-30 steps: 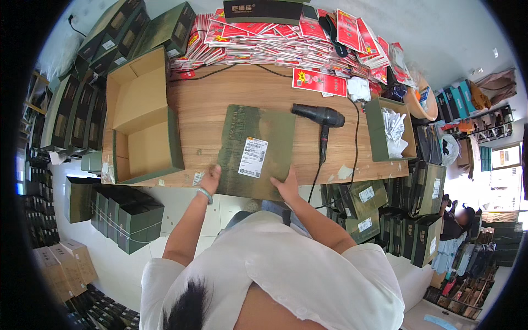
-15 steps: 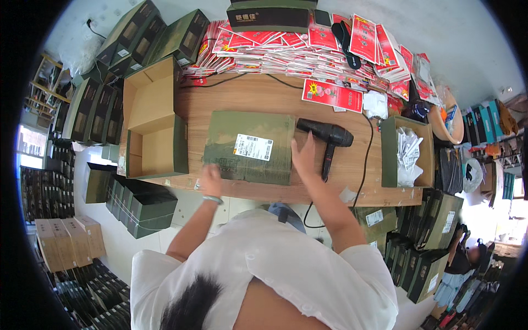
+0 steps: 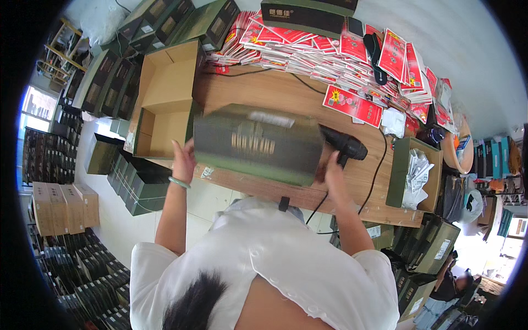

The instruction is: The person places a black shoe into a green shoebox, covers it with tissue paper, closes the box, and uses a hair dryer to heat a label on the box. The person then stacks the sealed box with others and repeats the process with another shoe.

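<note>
A closed dark green cardboard box (image 3: 250, 157), blurred by motion, is tilted up at the table's front edge with its long side turned toward me. My left hand (image 3: 184, 160) holds its left end, the thumb up. At the right end, my right hand (image 3: 333, 173) grips the box, its fingertips partly hidden behind the corner. A pale label lies on the box's upper face, seen at a slant. Just beyond my right hand is a black hair dryer (image 3: 353, 146) on the table, its handle partly hidden.
An open empty box (image 3: 168, 124) stands at the table's left. Piles of red printed cards (image 3: 308, 55) line the back, with a black insole (image 3: 375, 59) on them. At the right stands a box (image 3: 397, 175) of crumpled white paper. A black cable (image 3: 379, 170) crosses the wooden table (image 3: 247, 88).
The box lay flat with its label up; now it is tilted, its long side facing me. Both hands have come to its ends and taken hold. The view has turned slightly.
</note>
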### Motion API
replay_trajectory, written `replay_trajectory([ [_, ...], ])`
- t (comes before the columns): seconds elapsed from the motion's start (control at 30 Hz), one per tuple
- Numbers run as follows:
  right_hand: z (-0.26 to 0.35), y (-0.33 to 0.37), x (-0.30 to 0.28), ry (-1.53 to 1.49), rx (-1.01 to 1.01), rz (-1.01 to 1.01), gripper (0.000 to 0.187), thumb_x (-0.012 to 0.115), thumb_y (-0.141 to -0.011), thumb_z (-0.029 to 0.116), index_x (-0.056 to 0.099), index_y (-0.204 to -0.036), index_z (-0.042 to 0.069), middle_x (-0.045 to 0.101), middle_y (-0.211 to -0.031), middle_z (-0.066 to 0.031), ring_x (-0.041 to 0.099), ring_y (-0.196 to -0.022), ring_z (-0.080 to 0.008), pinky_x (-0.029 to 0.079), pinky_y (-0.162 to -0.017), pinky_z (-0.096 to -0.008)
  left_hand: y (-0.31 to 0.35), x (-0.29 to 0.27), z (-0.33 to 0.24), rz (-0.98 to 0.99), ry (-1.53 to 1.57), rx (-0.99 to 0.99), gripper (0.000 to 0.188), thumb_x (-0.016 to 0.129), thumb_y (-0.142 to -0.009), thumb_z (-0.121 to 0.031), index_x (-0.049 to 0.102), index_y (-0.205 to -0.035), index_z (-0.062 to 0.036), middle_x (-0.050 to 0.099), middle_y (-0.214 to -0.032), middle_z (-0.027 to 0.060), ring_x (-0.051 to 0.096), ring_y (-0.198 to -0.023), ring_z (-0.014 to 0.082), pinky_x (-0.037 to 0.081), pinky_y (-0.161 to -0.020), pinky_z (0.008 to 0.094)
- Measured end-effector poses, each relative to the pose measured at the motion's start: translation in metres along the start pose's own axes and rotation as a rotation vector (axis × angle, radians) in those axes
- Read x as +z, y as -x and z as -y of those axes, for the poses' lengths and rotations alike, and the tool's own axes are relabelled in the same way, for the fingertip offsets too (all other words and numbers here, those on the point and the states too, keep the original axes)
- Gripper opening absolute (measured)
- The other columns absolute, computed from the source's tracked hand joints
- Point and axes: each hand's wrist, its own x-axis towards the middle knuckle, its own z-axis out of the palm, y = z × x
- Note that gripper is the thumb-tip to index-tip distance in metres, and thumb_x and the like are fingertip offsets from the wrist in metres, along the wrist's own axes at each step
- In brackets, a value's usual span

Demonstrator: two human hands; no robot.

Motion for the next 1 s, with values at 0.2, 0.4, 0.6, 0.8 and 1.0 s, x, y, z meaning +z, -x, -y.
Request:
replay_trajectory([
  [0.2,0.064,-0.004,0.049,-0.171,-0.431,-0.122,0.052,0.038,-0.104,0.041,0.065,-0.111,-0.003,0.068,-0.085,-0.0083,0.062,-0.075,-0.0138,0.049,-0.070,-0.0292,-0.013,0.016,-0.011,-0.060,-0.108,0.083,0.065,0.033,-0.100,-0.056,0.042,-0.143,-0.0081,0.055,-0.136,0.0091,0.054,-0.121,0.0236,0.038,-0.104,0.0377],
  [0.4,-0.027,-0.015,0.121,0.867,-0.542,0.162,0.056,0.074,-0.082,0.032,0.054,-0.132,0.015,0.054,-0.125,-0.0165,0.050,-0.121,-0.0333,0.039,-0.103,-0.0455,0.000,0.000,0.067,0.059,-0.862,0.110,0.025,0.056,-0.096,-0.022,0.066,-0.112,-0.0066,0.070,-0.103,0.0126,0.064,-0.098,0.0255,0.049,-0.089,0.0333],
  [0.6,-0.042,-0.042,0.184,1.413,-0.528,0.236,0.098,0.082,-0.068,0.043,0.030,-0.150,0.023,0.025,-0.153,-0.0193,0.019,-0.142,-0.0449,0.017,-0.112,-0.0633,-0.001,-0.040,0.068,0.531,-1.427,0.334,0.027,0.049,-0.095,-0.025,0.063,-0.117,-0.0172,0.062,-0.123,0.0092,0.054,-0.121,0.0253,0.022,-0.113,0.0569],
  [0.8,-0.020,-0.060,0.199,1.336,-0.338,0.380,0.102,0.076,-0.070,0.055,0.024,-0.153,0.023,0.013,-0.159,-0.0174,0.010,-0.146,-0.0415,0.010,-0.115,-0.0608,-0.021,-0.055,0.069,0.721,-1.416,0.436,0.028,0.054,-0.094,-0.028,0.062,-0.118,-0.0167,0.062,-0.122,0.0062,0.052,-0.122,0.0215,0.029,-0.107,0.0557],
  [1.0,-0.027,-0.051,0.209,1.362,-0.578,0.112,0.068,0.076,-0.078,0.024,0.048,-0.140,0.020,0.046,-0.144,-0.0137,0.044,-0.130,-0.0357,0.037,-0.108,-0.0462,-0.029,-0.054,0.068,0.822,-1.386,0.595,0.028,0.056,-0.094,-0.030,0.063,-0.118,-0.0173,0.063,-0.116,0.0048,0.052,-0.118,0.0201,0.034,-0.095,0.0465],
])
